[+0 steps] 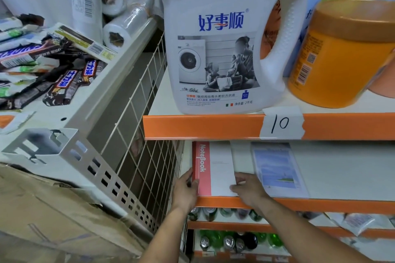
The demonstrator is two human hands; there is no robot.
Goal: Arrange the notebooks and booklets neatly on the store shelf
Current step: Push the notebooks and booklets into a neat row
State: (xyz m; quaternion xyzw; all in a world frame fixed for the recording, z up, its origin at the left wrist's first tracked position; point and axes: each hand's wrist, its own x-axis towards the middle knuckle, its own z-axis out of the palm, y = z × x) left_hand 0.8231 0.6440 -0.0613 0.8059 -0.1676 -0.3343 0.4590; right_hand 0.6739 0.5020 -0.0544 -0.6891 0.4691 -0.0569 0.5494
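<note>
A notebook [215, 164] with a red spine strip reading "NoteBook" and a white cover lies flat at the left end of the store shelf [342, 168]. My left hand [184, 191] grips its left front corner, thumb on the red strip. My right hand [249, 189] holds its right front corner, fingers curled over the cover. Just to the right lies a booklet [277, 168] with a pale blue landscape picture, flat and slightly skewed, touching my right hand's side.
The shelf above has an orange edge [203, 127] with a taped "10" label [282, 123], a white detergent jug [226, 38] and an orange tub [342, 53]. A wire mesh panel [145, 145] stands left. Drink bottles [226, 241] fill lower shelves. Candy bars [62, 83] lie far left.
</note>
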